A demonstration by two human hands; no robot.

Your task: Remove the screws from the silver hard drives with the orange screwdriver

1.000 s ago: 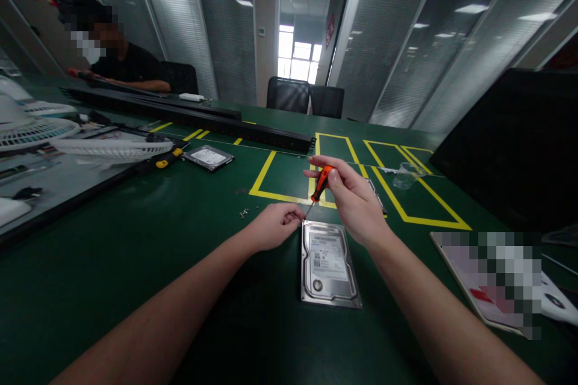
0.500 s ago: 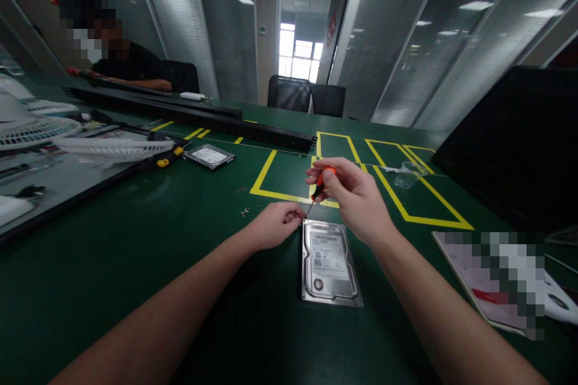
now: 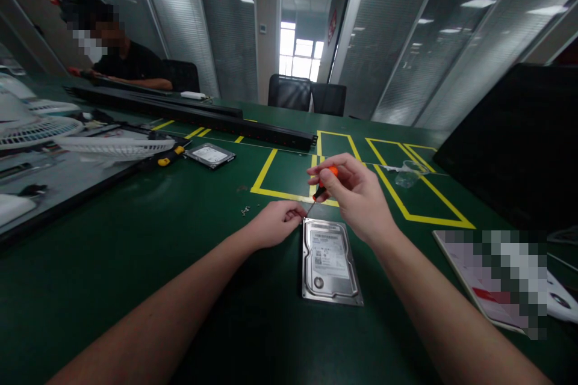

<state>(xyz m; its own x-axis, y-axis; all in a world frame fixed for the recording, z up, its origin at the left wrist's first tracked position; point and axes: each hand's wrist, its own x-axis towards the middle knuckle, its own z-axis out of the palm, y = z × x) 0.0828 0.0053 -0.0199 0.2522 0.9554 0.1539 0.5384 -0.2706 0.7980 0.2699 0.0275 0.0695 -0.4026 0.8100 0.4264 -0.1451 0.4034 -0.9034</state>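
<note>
A silver hard drive (image 3: 329, 261) lies label up on the green table (image 3: 135, 240) in front of me. My right hand (image 3: 359, 198) is closed round the orange handle of a small screwdriver (image 3: 321, 185), whose tip points down at the drive's far left corner. My left hand (image 3: 275, 225) rests curled beside that corner, its fingertips pinched near the screwdriver's tip. What those fingertips hold, if anything, is too small to see. A few loose screws (image 3: 245, 211) lie on the table just left of my left hand.
A second hard drive (image 3: 210, 155) and a yellow-handled tool (image 3: 168, 159) lie at the far left by white fan grilles (image 3: 112, 145). Long black bars (image 3: 203, 120) cross the table. A clear plastic cup (image 3: 407, 173) sits among yellow tape boxes. Papers (image 3: 497, 280) lie right. Another person sits far left.
My right hand has turned the screwdriver handle between its fingers and shifted slightly; the left hand and the hard drive stay in place.
</note>
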